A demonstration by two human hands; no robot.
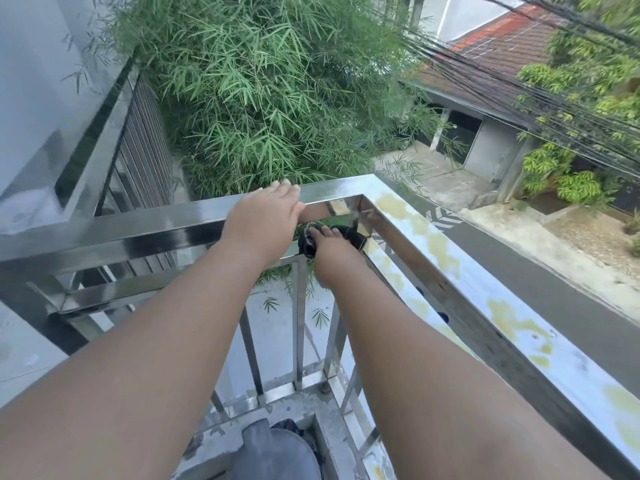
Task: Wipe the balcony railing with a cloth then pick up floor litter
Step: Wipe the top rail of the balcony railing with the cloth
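The left hand lies flat on the top rail near the corner, fingers relaxed and grasping nothing. The right hand clutches the cloth (black, bunched) against the rail's inner face, just below that corner.

The left hand rests palm-down on the steel railing just beside its corner. Below the top bar, the right hand presses a bunched black cloth into the inner corner. Bamboo rises beyond.
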